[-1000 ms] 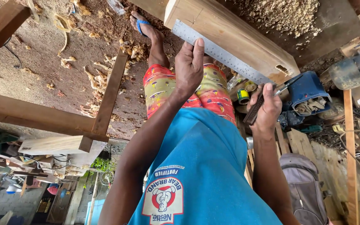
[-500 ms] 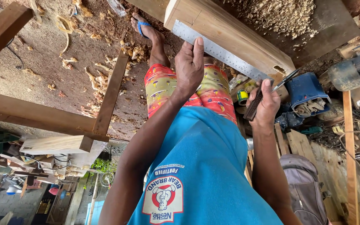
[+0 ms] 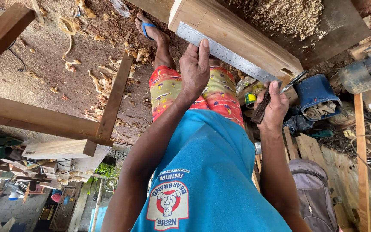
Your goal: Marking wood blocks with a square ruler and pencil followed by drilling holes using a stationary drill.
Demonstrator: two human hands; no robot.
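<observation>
Steel square (image 3: pixel 228 53): long grey blade lying flat along pale beam (image 3: pixel 254 38), running from 11 to 4 o'clock, dark stock at its lower end. Left hand (image 3: pixel 196 68) presses fingers flat on blade mid-length; right hand (image 3: pixel 273 105) has fingers closed on the stock and a pen (image 3: pixel 293 81). Blue box (image 3: pixel 316 92) at 3 o'clock, sawdust pile (image 3: pixel 288 15) at 1 o'clock behind beam, sandalled foot (image 3: pixel 149 28) at 11 o'clock.

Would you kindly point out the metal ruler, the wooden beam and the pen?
metal ruler (image 3: pixel 232 58), head view, middle of the blade.
wooden beam (image 3: pixel 237 32), head view, its broad top face.
pen (image 3: pixel 295 80), head view, its shaft.
</observation>
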